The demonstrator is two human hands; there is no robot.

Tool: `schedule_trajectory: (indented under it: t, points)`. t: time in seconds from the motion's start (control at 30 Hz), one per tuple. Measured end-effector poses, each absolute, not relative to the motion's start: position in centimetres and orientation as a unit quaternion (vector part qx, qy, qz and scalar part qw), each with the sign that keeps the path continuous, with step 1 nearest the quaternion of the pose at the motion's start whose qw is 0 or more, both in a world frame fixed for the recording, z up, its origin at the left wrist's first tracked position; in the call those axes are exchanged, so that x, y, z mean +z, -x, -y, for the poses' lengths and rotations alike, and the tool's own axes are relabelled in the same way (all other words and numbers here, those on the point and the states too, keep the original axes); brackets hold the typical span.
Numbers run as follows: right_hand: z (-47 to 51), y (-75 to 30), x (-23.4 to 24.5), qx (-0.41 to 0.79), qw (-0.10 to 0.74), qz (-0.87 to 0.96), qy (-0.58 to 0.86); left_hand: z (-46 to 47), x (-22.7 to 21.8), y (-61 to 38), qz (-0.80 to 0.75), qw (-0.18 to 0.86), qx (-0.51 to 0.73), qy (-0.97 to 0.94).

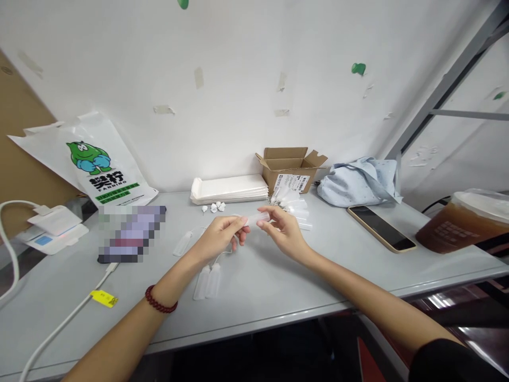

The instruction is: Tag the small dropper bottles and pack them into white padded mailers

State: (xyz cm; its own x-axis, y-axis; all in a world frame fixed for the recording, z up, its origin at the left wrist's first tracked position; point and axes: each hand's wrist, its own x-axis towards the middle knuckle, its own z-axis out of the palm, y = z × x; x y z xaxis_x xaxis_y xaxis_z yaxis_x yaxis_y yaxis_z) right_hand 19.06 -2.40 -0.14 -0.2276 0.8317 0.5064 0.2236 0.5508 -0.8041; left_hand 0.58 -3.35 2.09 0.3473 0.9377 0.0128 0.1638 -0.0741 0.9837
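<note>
Over the middle of the table, a small translucent plastic sleeve (256, 218) spans both hands. My left hand (222, 232) pinches its left end between thumb and fingers. At its right end, the thumb and fingers of my right hand (283, 229) close on it. A thin white cord hangs below my left hand. Two similar sleeves (207, 282) with cord lie nearer the front edge, and another sleeve (183, 243) lies left of my left hand. Beyond my right hand is a pile of such sleeves (296, 204).
Small white wrapped bundles (214, 207) sit before a stack of white paper packets (230, 188). An open cardboard box (288, 172) and a blue cloth bag (358, 181) stand behind. A phone (382, 228) and a drink cup (457, 223) are right; a blurred-out device (133, 233) and cable are left.
</note>
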Motion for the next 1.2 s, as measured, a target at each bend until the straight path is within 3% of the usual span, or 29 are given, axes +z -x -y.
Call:
schedule_trajectory:
  t: [0.13, 0.23, 0.57, 0.8, 1.0, 1.1, 1.2]
  points:
    - [2.4, -19.3, -0.3, 0.176, 0.513, 0.775, 0.325, 3.3, 1.9, -0.5, -0.413, 0.558, 0.387, -0.607]
    - [2.5, -19.4, -0.2, 0.176, 0.520, 0.769, 0.329, 3.3, 1.9, -0.3, -0.387, 0.551, 0.392, -0.627]
    - [2.6, -19.6, 0.4, 0.350, 0.485, 0.702, 0.387, 4.4, 2.8, -0.5, -0.421, 0.332, 0.335, -0.775]
    - [2.0, -19.5, 0.4, 0.520, 0.491, 0.603, 0.353, 4.5, 2.0, -1.0, -0.393, 0.157, 0.355, -0.834]
    - [1.9, -19.3, 0.3, 0.637, 0.445, 0.508, 0.370, 4.4, 1.3, -1.3, -0.382, 0.041, 0.317, -0.867]
    - [2.0, -19.3, 0.4, 0.618, 0.460, 0.520, 0.369, 4.4, 1.3, -1.3, -0.391, 0.044, 0.319, -0.862]
    - [2.2, -19.3, 0.5, 0.557, 0.494, 0.565, 0.355, 4.6, 1.7, -1.3, -0.418, 0.136, 0.344, -0.829]
